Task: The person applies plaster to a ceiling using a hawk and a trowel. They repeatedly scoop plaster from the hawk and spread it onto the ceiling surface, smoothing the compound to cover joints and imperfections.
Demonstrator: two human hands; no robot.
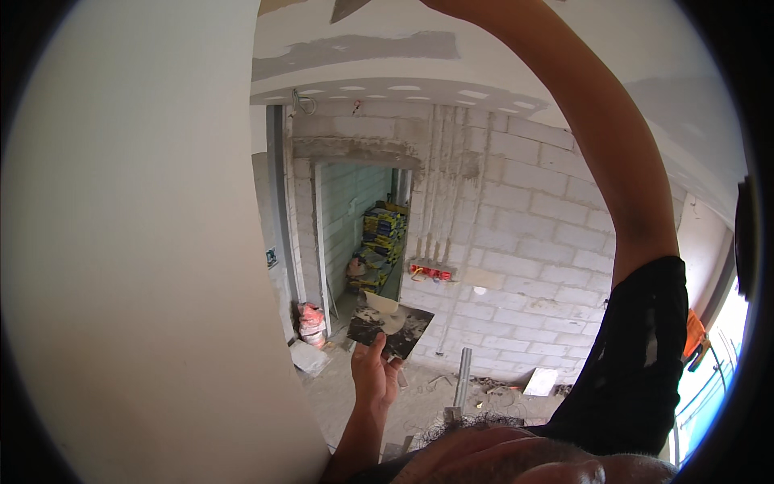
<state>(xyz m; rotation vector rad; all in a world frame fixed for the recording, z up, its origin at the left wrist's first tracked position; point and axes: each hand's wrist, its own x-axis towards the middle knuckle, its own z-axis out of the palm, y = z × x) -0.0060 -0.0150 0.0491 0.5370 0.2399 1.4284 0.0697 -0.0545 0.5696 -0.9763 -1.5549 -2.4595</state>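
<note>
Closest in, a black sleeve [637, 355] leads to the raised right arm [613, 137], which stretches up past the upper edge; the right hand is out of frame, so whether it is clenched or loose I cannot tell. A grey triangular blade [347, 9] pokes in near that edge, its grip hidden; it may belong to that hand, the arm being lifted presumably because the ceiling [516, 48] is overhead. Lower down and nearer the middle, the left hand [374, 377] grasps a dark flat plate [416, 322] by its near edge, thumb on top and fingers curled beneath, a grip that likely steadies it one-handed. The plate is face-up, probably so that the pale paste [393, 320] smeared across it does not slide off. A smooth pale wall [145, 242] fills the left side. Beyond the plate, a metal post [463, 377] stands upright by the block wall [524, 258], where vertical channels drop to a red box [430, 273], perhaps for wiring. Farthest off, stacked bags [380, 238] show through the doorway
</note>
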